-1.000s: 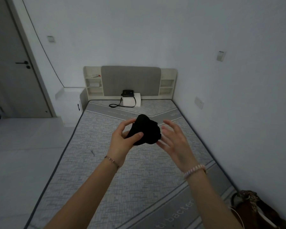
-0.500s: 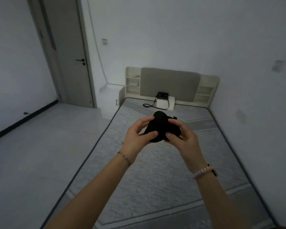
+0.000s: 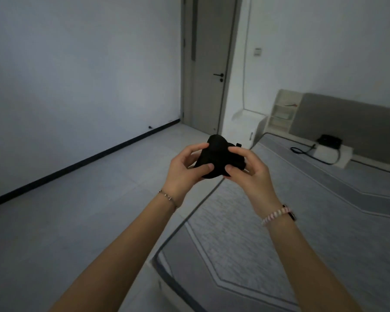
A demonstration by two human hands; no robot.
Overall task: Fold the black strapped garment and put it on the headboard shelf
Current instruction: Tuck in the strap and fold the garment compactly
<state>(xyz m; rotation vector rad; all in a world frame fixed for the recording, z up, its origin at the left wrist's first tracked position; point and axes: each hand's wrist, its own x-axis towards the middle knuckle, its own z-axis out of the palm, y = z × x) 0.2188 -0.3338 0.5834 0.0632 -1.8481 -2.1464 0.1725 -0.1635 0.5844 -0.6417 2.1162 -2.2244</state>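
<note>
The black strapped garment [image 3: 217, 157] is bunched into a small compact bundle, held in the air in front of me over the bed's left edge. My left hand [image 3: 186, 171] grips its left side with thumb on top. My right hand [image 3: 249, 170] pinches its right side. A short strap end sticks out at the bundle's upper right. The headboard shelf [image 3: 282, 113], cream with several open compartments, stands far off at the right, beside the grey padded headboard [image 3: 347, 122].
The grey patterned mattress [image 3: 279, 221] fills the lower right. A black bag on a white box [image 3: 329, 145] sits against the headboard. A white nightstand [image 3: 248, 122] and a grey door [image 3: 212, 64] are behind. Tiled floor [image 3: 77, 210] spreads left.
My view has swung left, so the bed and headboard now lie at the right. My right hand has closed onto the bundle, which both hands now hold.
</note>
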